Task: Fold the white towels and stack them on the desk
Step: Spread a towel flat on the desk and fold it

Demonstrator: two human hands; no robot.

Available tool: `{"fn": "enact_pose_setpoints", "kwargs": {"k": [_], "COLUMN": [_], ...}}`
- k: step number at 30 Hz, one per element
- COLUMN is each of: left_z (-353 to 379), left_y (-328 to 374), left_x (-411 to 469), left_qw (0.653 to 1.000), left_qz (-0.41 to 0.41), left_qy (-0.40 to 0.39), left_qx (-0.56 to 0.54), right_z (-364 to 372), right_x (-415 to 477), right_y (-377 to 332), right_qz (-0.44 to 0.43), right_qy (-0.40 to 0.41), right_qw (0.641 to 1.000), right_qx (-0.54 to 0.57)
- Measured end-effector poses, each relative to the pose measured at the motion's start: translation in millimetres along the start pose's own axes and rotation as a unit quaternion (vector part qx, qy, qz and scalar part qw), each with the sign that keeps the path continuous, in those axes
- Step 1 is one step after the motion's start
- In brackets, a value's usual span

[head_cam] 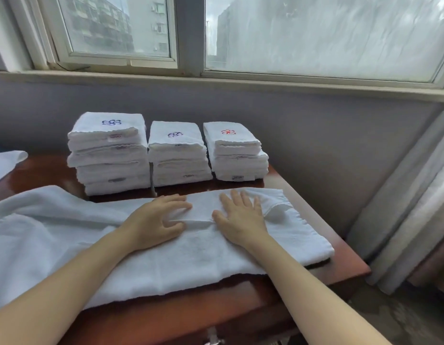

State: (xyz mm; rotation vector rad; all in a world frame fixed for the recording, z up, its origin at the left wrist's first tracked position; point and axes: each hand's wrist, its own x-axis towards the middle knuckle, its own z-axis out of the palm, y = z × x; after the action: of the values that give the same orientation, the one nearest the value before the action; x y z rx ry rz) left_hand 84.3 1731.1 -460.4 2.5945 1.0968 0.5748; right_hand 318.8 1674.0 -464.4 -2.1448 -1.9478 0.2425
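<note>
On the reddish-brown bench [191, 317] below the window [315, 33], we see a long white towel [191, 257] lying across the front, its left part spilling past the bench edge. We rest both hands on it side by side, gripping nothing: the left hand [156, 220] with relaxed fingers pointing right, the right hand [240, 217] flat with fingers spread. Behind the towel stand three piles of folded towels: left stack [109, 155], middle stack [178, 158], right stack [237, 153].

- A white-framed window [315, 33] spanned the top, with grey apartment buildings [101, 21] beyond its left pane.
- A grey wall [315, 135] ran beneath the sill [216, 82].
- Pale curtains [410, 207] hung at right.
</note>
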Motion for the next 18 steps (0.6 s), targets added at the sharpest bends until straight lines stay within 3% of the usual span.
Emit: {"fn": "enact_pose_setpoints", "kwargs": {"k": [7, 13, 18], "left_z": [-5.3, -13.9, -18.8], "left_y": [15.1, 18.2, 12.3], "left_x": [-8.8, -17.0, -25.0], "left_qw": [0.991, 0.982, 0.964], "left_qz": [0.025, 0.033, -0.022], "left_qy": [0.117, 0.137, 0.207], "left_qx": [0.065, 0.130, 0.165], "right_z": [-35.3, -58.7, -70.3], "right_x": [-17.4, -27.7, -18.5], "right_y": [17.2, 55.3, 67.6], "right_qz": [-0.031, 0.018, 0.024], "right_qy": [0.014, 0.060, 0.207], "right_qw": [0.997, 0.996, 0.973], "right_qx": [0.073, -0.066, -0.097]}}
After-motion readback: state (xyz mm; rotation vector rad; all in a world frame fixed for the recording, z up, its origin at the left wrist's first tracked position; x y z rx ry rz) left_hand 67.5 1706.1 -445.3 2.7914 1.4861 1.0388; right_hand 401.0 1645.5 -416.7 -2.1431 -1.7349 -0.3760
